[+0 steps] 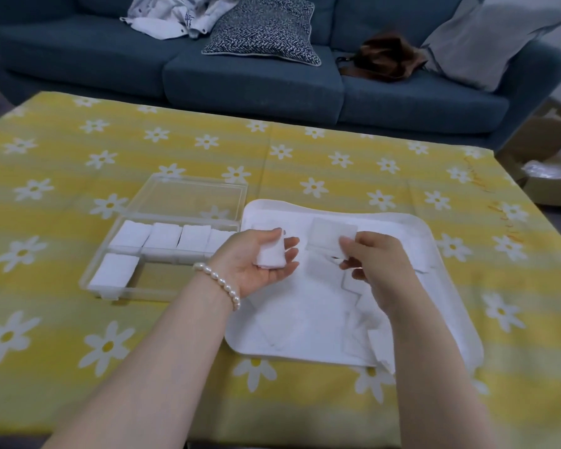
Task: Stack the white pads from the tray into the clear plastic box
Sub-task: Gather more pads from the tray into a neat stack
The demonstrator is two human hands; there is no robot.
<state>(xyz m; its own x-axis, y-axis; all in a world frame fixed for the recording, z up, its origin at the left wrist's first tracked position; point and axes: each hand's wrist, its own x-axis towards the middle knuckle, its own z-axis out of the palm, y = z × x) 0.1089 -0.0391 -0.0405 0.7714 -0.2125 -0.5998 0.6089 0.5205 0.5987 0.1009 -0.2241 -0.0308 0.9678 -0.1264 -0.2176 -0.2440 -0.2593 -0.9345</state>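
The left hand [256, 264], palm up with a pearl bracelet [219, 283] at the wrist, grips a small stack of white pads [270, 254] between thumb and curled fingers, held just above the near-left edge of the white tray [447, 254]. The right hand [374, 264] hovers over the middle of the tray, its thumb and forefinger pinching the near corner of a single pad [332, 234] that lies toward the tray's far edge. More loose pads [292, 319] lie scattered flat across the tray, hard to count against its white surface.

The clear plastic box [117, 290] sits just beside the tray's left edge on the yellow daisy tablecloth [78, 335], its lid [191, 199] open and lying flat behind it. Its far row holds four stacks of pads [162, 236]; one more stack [114, 270] sits in the near-left corner.

Beyond the table's far edge stands a blue sofa [253, 85] with a patterned cushion [266, 27]
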